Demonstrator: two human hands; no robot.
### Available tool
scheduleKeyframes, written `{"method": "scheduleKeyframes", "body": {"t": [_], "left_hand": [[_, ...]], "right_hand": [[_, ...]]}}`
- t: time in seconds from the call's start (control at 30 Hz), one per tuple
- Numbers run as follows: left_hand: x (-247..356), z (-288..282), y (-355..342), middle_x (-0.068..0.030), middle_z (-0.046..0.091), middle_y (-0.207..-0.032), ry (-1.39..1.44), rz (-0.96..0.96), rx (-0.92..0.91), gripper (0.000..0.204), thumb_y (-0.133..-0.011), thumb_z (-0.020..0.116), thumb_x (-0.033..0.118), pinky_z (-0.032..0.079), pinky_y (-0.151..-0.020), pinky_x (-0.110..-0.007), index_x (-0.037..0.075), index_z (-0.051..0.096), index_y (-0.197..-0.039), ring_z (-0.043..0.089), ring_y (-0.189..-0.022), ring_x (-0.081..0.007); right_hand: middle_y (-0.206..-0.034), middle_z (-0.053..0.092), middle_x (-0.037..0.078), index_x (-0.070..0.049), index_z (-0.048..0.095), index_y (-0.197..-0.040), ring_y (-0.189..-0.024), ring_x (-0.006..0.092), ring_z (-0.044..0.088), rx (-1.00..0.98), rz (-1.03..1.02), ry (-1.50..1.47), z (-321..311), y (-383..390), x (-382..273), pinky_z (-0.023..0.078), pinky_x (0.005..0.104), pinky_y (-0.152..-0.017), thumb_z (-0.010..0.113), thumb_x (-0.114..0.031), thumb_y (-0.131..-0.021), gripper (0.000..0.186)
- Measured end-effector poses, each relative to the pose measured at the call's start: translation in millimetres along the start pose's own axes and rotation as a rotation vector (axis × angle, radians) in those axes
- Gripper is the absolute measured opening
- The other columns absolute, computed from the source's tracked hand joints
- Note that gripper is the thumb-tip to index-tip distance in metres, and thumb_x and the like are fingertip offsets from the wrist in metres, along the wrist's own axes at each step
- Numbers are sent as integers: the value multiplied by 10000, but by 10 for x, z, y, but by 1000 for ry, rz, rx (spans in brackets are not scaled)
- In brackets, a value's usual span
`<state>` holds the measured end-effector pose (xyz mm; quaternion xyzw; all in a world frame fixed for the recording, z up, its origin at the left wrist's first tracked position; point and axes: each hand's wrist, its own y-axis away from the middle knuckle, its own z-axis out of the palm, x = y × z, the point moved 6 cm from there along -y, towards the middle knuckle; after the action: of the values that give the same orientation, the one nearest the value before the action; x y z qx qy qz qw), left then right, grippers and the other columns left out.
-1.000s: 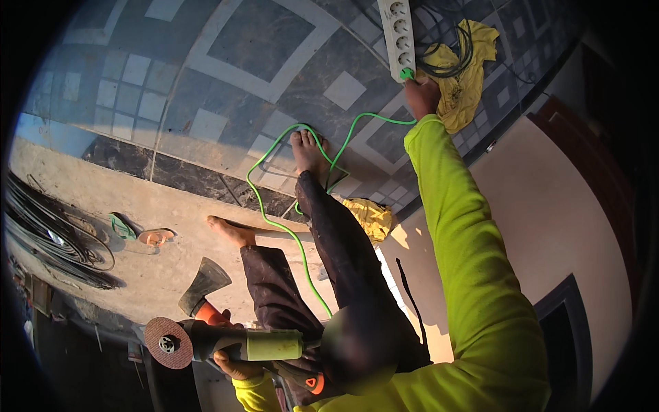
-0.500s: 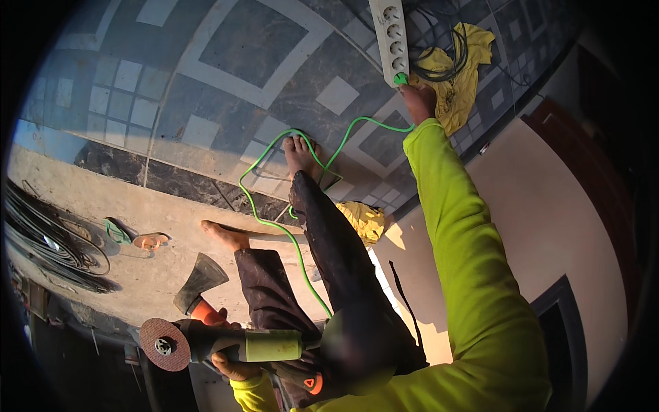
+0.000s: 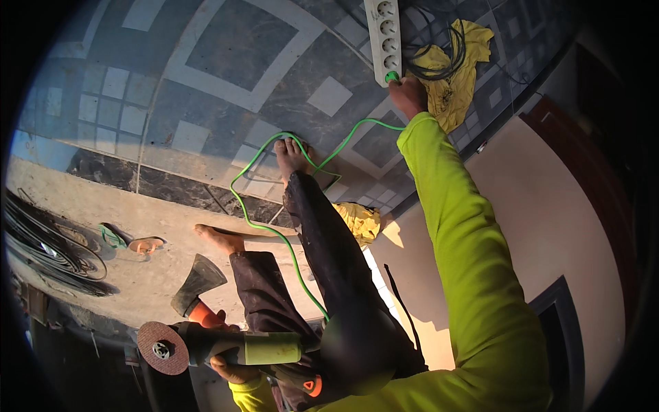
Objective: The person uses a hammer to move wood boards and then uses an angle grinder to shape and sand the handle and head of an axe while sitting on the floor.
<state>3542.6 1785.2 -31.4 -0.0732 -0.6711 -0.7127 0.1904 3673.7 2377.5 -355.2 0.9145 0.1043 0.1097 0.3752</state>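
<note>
My left hand [image 3: 232,369] is closed around an angle grinder [image 3: 271,347] with a green and dark body and a reddish-brown cutting disc [image 3: 163,349] on its end. Behind the grinder, an axe [image 3: 199,284] with a dark head and orange-red handle shows next to my fingers; how its handle is held is hidden. My outstretched right hand [image 3: 410,96] has its fingers closed on a green plug [image 3: 392,76] at the near end of a white power strip [image 3: 386,38]. A green cable [image 3: 244,206] winds from the plug side past my foot to my lap.
Beside the strip lie a yellow cloth [image 3: 449,103] and black cable. Another yellow cloth [image 3: 359,223] sits near my leg. Coiled cables [image 3: 51,247] and sandals [image 3: 145,245] lie at left, below the tiled step edge [image 3: 103,169]. A pale wall [image 3: 535,213] stands at right.
The view has shifted slightly. My right hand stays at the plug, its fingers a little more visible, and the strip's end sits slightly further left. My left hand still grips the angle grinder.
</note>
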Motion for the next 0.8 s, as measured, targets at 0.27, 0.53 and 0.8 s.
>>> {"method": "scheduleKeyframes", "body": {"t": [0.27,0.53,0.8], "left_hand": [[144,219,-54,-192,436,-1461,-41,86,28,810,-847,698,543,576,-861,-372,36,412,-1410,614,-1038,-235],[226,276,212,-182,579,-1290,-74,186,162,917,-679,809,578,533,-913,-380,28,487,-1338,621,-1076,-251],[1920,1304,1055,-131,605,-1225,50,503,-59,986,-649,833,579,542,-883,-364,1,467,-1359,620,-1023,-214]], "right_hand": [[-888,723,229,37,720,-920,-863,386,712,-24,-32,-212,93,-167,-64,536,432,-751,664,-312,-807,371],[-1148,607,276,62,553,-1188,-1102,428,579,396,-313,-224,-383,715,535,472,473,-907,727,-298,-857,518],[-1026,674,152,38,582,-1225,-885,221,652,-254,-448,-521,-1524,3485,-374,530,336,-777,725,-262,-896,467]]}}
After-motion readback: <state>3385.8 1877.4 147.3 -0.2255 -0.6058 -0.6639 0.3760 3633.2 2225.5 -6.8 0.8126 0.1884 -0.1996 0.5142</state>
